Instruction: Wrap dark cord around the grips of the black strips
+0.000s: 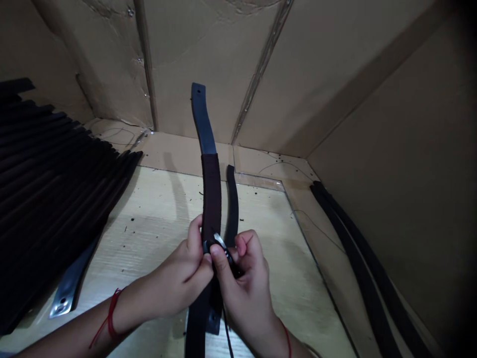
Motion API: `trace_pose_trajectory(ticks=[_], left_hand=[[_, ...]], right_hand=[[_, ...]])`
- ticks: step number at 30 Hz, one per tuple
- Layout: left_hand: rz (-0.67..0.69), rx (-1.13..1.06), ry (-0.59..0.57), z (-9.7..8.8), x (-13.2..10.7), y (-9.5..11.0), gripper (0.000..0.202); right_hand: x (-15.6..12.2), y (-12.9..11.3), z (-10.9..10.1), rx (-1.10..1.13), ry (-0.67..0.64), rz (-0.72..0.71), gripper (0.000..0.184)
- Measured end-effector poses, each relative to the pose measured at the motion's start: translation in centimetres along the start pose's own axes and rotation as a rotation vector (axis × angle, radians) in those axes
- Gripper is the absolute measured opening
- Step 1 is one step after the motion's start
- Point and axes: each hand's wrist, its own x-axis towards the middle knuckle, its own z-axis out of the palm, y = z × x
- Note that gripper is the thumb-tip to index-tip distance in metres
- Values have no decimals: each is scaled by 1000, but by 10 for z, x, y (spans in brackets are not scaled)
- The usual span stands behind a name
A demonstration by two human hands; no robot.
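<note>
The left hand (179,278) pinches a dark strap (210,199) beside its metal buckle (220,242); the right hand (242,278) grips that buckle; two black straps (357,258) lie right of the desk (268,238).

Thin red thread (111,314) on left wrist (87,330), matching thread (287,340) on right wrist (274,330)

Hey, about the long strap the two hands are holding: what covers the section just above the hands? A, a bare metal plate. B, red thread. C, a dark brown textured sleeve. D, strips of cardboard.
C. The dark strap gripped by the left hand and right hand carries a dark brown textured sleeve just above the hands, with bare strap beyond it.
</note>
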Motion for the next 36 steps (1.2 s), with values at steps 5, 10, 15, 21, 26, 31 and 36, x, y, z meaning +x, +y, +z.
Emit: trace_pose_trajectory(ticks=[5,10,15,21,26,31,36], left_hand=[[1,-86,17,0,-1,3,38],[25,-98,89,2,-2,-2,39],[52,-130,192,1,0,-6,36],[63,-117,117,3,-2,-4,39],[25,-102,115,5,-3,-4,44],[6,-58,67,8,-3,-3,44],[18,-37,61,12,-3,-6,41]], right_hand=[[-1,-3,-1,-72,-1,-64,26],[-5,-3,-4,-201,5,-134,24],[-7,-1,-4,-203,-7,-112,23],[-5,-3,-3,-139,16,-111,25],[-3,-1,0,-49,18,-74,25],[0,-2,1,-100,42,-99,25],[0,-2,-1,-97,33,-72,24]])
